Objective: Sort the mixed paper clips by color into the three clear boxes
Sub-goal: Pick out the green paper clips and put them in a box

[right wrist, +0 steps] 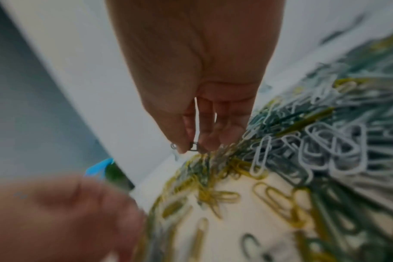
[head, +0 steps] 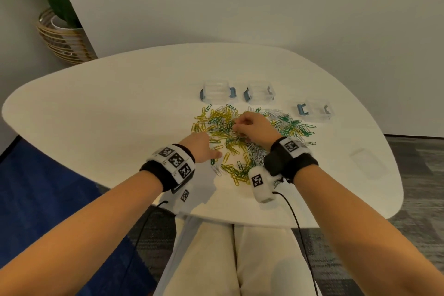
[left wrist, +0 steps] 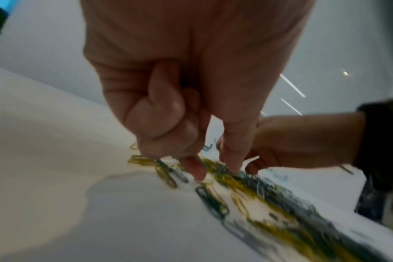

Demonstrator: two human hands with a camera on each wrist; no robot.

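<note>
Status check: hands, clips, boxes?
Right hand pinches one paper clip. Left hand over pile, grip unclear. Three clear boxes look empty. Nothing blocking.

white table, potted plant, blue rug

- White table.
- Clips: yellow, green and white heap at centre.
- Three boxes at 12 o'clock of the heap.
- Clear lid at 3 o'clock.

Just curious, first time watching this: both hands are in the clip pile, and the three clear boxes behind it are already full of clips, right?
Not quite. The three clear boxes behind the clip pile look empty in the head view. Both hands, left hand and right hand, are indeed in the pile.
</note>
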